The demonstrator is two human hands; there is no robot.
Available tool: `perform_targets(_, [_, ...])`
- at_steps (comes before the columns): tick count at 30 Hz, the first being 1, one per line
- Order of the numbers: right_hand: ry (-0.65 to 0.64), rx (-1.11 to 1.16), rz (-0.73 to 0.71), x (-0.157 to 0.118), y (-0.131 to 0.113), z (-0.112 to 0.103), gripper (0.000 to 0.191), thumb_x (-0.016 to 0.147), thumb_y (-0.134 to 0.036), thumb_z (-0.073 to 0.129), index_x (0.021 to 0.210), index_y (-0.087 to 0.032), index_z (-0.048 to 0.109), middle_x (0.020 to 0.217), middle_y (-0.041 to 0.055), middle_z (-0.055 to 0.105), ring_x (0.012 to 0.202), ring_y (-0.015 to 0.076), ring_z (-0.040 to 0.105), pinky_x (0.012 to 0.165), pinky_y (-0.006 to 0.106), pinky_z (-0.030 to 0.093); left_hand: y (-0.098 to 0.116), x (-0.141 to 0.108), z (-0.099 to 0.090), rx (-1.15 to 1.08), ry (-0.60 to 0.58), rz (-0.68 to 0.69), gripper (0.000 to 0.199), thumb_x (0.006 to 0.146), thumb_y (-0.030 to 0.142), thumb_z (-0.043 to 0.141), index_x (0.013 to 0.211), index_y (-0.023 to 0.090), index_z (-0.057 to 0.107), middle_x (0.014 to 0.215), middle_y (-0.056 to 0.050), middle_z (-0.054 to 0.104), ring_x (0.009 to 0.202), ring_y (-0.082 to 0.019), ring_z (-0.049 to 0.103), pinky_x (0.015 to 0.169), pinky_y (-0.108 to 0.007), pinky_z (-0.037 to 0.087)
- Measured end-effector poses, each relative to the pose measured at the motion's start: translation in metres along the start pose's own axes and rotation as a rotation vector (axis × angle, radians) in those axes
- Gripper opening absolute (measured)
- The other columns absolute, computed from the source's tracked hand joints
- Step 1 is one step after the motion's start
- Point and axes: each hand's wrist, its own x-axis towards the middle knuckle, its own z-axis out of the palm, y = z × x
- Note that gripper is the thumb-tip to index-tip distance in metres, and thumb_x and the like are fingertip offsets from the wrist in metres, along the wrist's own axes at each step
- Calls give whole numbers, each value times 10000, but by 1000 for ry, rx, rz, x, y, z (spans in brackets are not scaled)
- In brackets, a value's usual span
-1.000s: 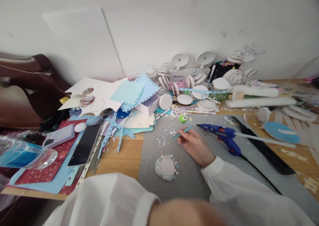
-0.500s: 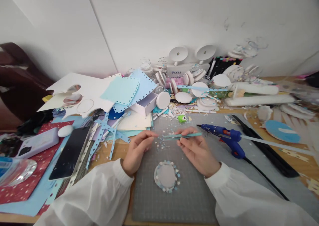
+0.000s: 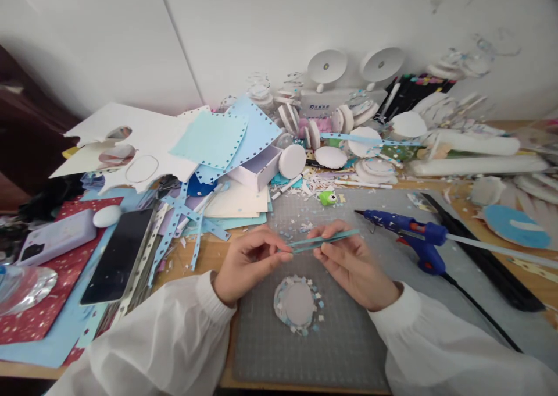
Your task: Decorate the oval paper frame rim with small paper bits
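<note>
Teal tweezers lie across the fingers of my right hand, which grips them with their tips pointing left. My left hand is closed in a pinch at those tips; whatever lies between its thumb and finger is too small to make out. Below both hands, a round whitish disc rests on the grey cutting mat. Small pale blue and white star-shaped paper pieces ring its edge. More tiny pieces are scattered on the mat beyond my hands.
At the right lies a blue glue gun with a white stick and black cord. A long black tool is beside it. Paper sheets, a phone and a bottle crowd the left. White discs are piled at the back.
My left hand has moved right, its pinched fingers now meeting the tweezers' tips. The tweezers remain in my right hand. The whole view has shifted slightly.
</note>
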Motion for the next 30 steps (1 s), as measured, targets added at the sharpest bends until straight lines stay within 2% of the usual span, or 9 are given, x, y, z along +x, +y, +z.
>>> perform_targets(5, [32, -24, -5, 0, -1, -1, 156, 681, -226, 754, 762, -264, 626, 889, -21, 643, 698, 80, 566, 696, 234, 477, 3, 1, 1, -36, 18, -49, 110, 744, 247, 705, 712, 148, 669, 632, -14, 539, 601, -116, 466, 558, -238, 352])
perform_targets(13, [63, -55, -27, 1, -3, -1, 158, 678, -254, 756, 759, -261, 621, 894, -13, 639, 708, 88, 555, 708, 250, 469, -1, 0, -2, -121, 132, -129, 161, 774, 319, 673, 722, 168, 655, 645, 2, 519, 603, -105, 433, 557, -223, 333])
perform_targets(16, [39, -111, -45, 1, -2, 0, 155, 682, -276, 752, 758, -257, 618, 888, -5, 638, 705, 102, 554, 700, 271, 469, -2, 1, -1, -86, 101, -91, 146, 739, 308, 707, 779, 168, 692, 629, -1, 520, 592, -110, 441, 545, -226, 337])
perform_targets(22, [-21, -234, -124, 2, 4, -6, 92, 752, -253, 694, 800, -253, 615, 925, 12, 633, 734, 117, 554, 683, 281, 462, 2, 3, 2, -39, 66, -31, 118, 766, 253, 680, 708, 151, 670, 655, -25, 588, 620, -123, 505, 600, -245, 396])
perform_targets(26, [25, -280, -178, 1, 7, -9, 90, 754, -274, 692, 817, -261, 629, 835, 5, 612, 675, 121, 527, 621, 282, 427, 5, 2, 2, 37, 27, -25, 152, 774, 273, 671, 691, 147, 657, 637, -29, 569, 614, -130, 495, 588, -248, 380])
perform_targets(30, [113, -199, -176, 2, 4, -9, 121, 717, -318, 721, 777, -254, 638, 780, -7, 566, 606, 106, 482, 582, 282, 391, 4, 1, 1, 33, -5, -52, 192, 783, 303, 655, 684, 142, 623, 655, -25, 542, 626, -129, 474, 592, -245, 362])
